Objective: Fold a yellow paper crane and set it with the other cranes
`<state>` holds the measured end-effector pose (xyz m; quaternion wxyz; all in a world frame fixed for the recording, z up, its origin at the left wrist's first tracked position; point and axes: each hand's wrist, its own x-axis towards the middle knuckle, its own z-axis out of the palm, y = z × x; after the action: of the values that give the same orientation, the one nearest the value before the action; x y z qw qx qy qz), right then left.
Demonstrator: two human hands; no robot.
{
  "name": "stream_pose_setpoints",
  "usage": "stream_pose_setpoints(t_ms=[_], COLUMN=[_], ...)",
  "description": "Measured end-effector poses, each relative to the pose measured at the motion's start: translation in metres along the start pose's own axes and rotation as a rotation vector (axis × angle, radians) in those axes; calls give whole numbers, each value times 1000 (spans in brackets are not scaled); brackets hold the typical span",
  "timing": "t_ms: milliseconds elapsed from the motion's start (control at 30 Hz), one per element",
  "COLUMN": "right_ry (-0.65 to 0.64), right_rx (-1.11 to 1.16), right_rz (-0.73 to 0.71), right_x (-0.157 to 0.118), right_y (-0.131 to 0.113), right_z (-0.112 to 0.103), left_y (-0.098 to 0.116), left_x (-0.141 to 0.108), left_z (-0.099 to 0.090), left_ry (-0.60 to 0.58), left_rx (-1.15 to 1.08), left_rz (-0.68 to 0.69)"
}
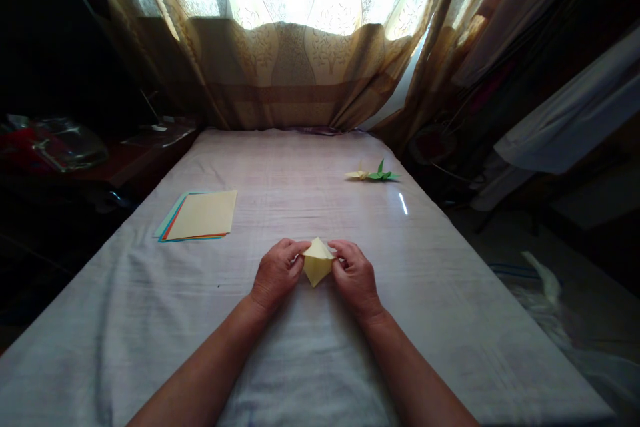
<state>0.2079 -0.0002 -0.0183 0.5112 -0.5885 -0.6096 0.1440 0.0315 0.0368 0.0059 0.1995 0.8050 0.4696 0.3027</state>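
Note:
A small folded sheet of pale yellow paper (pixel 318 268) is held between my two hands, low over the middle of the cloth-covered table. It has a peak at the top and a point at the bottom, with a crease across its upper part. My left hand (pixel 281 271) pinches its left corner between thumb and fingers. On the opposite side, my right hand (pixel 356 275) pinches the right corner the same way. The fingertips partly cover both side corners.
A stack of coloured square paper (pixel 203 215), cream on top, lies to the left. Two folded paper figures, one cream (pixel 359 175) and one green (pixel 383 175), sit at the far right. A light plaid cloth (pixel 280 167) covers the table; a curtain (pixel 290 73) hangs behind.

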Motion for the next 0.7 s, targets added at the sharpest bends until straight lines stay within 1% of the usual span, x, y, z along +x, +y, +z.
stream_pose_setpoints(t_ms=[100, 200, 267, 367, 500, 600, 700], right_ry=[-20, -39, -55, -70, -74, -69, -87], right_rx=[-6, -41, -70, -96, -108, -147, -184], right_rz=[-20, -43, -56, -74, -81, -35, -2], right_x=[0, -1, -1, -2, -2, -3, -4], right_y=[4, 8, 8, 6, -1, -5, -7], right_z=[0, 1, 0, 0, 1, 3, 2], left_y=[-3, -7, -10, -10, -7, -5, -6], left_x=[0, 0, 0, -1, -1, 0, -1], left_z=[-2, -1, 1, 3, 4, 4, 2], left_ry=[-48, -74, -83, -104, -91, -51, -45], left_rx=[131, 256, 289, 264, 199, 218, 203], left_rz=[26, 109, 170, 224, 213, 185, 176])
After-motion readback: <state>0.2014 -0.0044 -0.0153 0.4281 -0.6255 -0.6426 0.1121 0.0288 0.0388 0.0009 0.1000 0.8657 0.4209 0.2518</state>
